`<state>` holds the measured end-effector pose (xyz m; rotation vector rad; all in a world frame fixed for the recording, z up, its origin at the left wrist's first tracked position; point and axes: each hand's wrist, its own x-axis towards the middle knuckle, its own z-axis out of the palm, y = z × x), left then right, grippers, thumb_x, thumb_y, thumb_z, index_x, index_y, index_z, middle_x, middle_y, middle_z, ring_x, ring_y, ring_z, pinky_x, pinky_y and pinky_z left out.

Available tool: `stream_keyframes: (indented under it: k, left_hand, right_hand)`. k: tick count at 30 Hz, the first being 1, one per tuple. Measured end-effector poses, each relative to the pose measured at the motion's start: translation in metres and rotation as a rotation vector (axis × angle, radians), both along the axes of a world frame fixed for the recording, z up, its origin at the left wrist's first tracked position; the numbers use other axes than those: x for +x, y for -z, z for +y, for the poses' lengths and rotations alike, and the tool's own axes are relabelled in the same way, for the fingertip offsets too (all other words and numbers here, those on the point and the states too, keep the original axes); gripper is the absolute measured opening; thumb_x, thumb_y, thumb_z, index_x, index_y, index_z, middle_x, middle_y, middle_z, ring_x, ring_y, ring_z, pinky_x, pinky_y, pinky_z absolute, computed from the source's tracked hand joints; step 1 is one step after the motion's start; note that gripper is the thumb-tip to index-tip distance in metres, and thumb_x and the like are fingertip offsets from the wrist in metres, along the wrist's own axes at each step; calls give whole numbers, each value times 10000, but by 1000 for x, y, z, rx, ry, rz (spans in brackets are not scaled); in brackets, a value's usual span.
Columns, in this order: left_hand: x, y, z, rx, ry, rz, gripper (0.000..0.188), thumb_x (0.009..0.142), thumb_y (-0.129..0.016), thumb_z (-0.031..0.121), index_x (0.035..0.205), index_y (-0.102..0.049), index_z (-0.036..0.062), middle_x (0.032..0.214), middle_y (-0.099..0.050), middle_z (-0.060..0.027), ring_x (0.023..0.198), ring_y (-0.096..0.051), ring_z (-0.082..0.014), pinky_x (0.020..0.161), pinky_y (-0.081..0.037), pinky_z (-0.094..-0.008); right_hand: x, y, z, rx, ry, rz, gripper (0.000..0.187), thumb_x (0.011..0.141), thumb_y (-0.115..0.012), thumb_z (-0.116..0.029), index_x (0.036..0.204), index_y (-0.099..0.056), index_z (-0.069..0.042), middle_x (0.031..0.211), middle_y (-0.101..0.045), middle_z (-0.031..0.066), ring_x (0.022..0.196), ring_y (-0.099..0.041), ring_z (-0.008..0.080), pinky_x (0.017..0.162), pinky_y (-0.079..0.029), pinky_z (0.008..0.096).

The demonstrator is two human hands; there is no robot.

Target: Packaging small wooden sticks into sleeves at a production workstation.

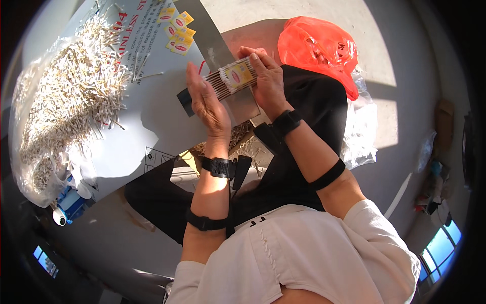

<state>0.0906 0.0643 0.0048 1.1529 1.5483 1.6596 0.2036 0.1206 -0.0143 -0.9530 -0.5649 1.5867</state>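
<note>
A flat row of cotton swabs (216, 83) with brown sticks and a yellow printed card (240, 74) lies between my hands above the table's right edge. My right hand (271, 86) grips its right end, with the thumb on top near the card. My left hand (210, 109) is at the other end, fingers stretched out and palm side against the stick ends. Whether clear wrapping surrounds the swabs I cannot tell. Beneath my hands sits a flat metal piece (245, 105) with a dark end. More loose swabs (240, 133) lie below my wrists, partly hidden.
A large heap of loose cotton swabs (76, 86) in clear plastic covers the left of the table (167, 116). Several yellow cards (179, 35) lie at its far edge. A red plastic bag (316, 45) stands at right, above white plastic bags (360, 131). A blue object (71, 202) is at lower left.
</note>
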Motion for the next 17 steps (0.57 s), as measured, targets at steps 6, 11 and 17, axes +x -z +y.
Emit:
stream_keyframes:
  k: [6, 11, 17]
  left_hand:
    - [23, -2, 9, -19, -12, -185, 657, 1050, -319, 423, 1472, -258, -78, 1517, -313, -224, 1412, -311, -296, 1179, -205, -404]
    - [32, 0, 16, 98, -21, -457, 642, 1044, -343, 408, 1463, -274, -73, 1524, -298, -217, 1434, -264, -299, 1184, -174, -427]
    - [-6, -13, 5, -49, 100, -241, 651, 1002, -516, 335, 1470, -279, -50, 1524, -311, -205, 1435, -272, -301, 1202, -111, -435]
  right_hand:
    - [-2, -2, -2, 8, -3, 18, 240, 1006, -519, -106, 1157, -647, 31, 1143, -656, 105, 1073, -623, 181, 954, -498, 307]
    - [-7, -3, -3, 33, 38, 20, 217, 997, -540, -106, 1118, -667, 23, 1050, -686, 96, 966, -646, 141, 869, -522, 262]
    - [3, -11, -3, -40, 63, -31, 351, 1011, -523, -161, 1319, -539, 6, 1219, -629, 117, 1110, -602, 193, 967, -493, 314]
